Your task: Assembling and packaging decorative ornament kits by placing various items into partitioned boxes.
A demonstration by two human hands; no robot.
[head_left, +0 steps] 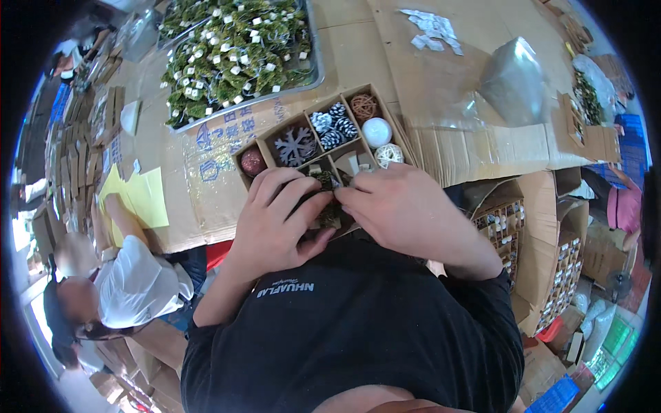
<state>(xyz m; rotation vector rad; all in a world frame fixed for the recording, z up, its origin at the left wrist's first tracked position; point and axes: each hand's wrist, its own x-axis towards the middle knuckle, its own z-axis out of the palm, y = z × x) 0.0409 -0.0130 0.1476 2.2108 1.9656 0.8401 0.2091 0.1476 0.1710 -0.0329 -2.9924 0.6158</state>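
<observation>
A divided brown cardboard box point(275, 131) sits at the table's near edge. Its compartments hold a red glitter ball point(253, 162), a grey wooden snowflake point(295, 146), white-tipped pine cones point(333, 126), a brown twig ball point(363, 107), a white ball point(376, 132) and a pale woven ball point(389, 155). My left hand point(279, 217) curls over the near compartments, its fingers and thumb around a dark green moss bundle point(323, 180). Beside it, my right hand point(392, 206) pinches at the moss bundle's edge; its fingertips hide what lies between them.
A metal tray point(318, 69) heaped with green moss and white cubes stands at the far left. Clear plastic point(513, 82) and white scraps point(432, 29) lie at the far right. To my right, an open carton point(537, 234) holds filled divided boxes. A co-worker point(141, 282) handles yellow sheets at left.
</observation>
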